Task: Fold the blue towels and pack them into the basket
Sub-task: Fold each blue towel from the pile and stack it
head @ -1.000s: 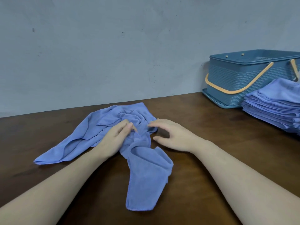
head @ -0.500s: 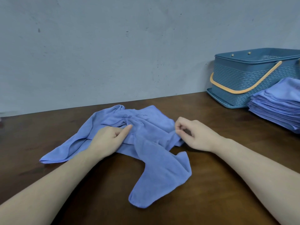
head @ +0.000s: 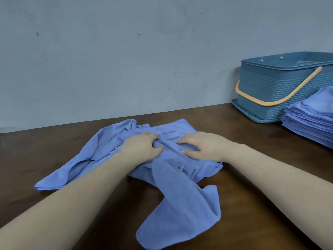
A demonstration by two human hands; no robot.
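A crumpled blue towel (head: 182,201) lies spread on the dark wooden table (head: 252,159), one tail reaching toward me and another out to the left. Raised "YOGA" lettering shows on its far part. My left hand (head: 142,148) sits on the middle of the towel with fingers and thumb curled round a bunched fold. My right hand (head: 203,147) lies just to the right of it, fingers fairly straight and pressing flat on the cloth. The blue basket (head: 266,92) with an orange handle stands at the back right against the wall.
A stack of folded blue towels (head: 310,120) sits at the right edge, in front of the basket. The basket rests on a blue perforated tray (head: 239,107). A grey wall (head: 126,60) runs along the table's far edge.
My right hand let go of the towel's right edge and now lies flat on the middle. The towel has spread rightward, showing the lettering. My left hand stays gripping the fold.
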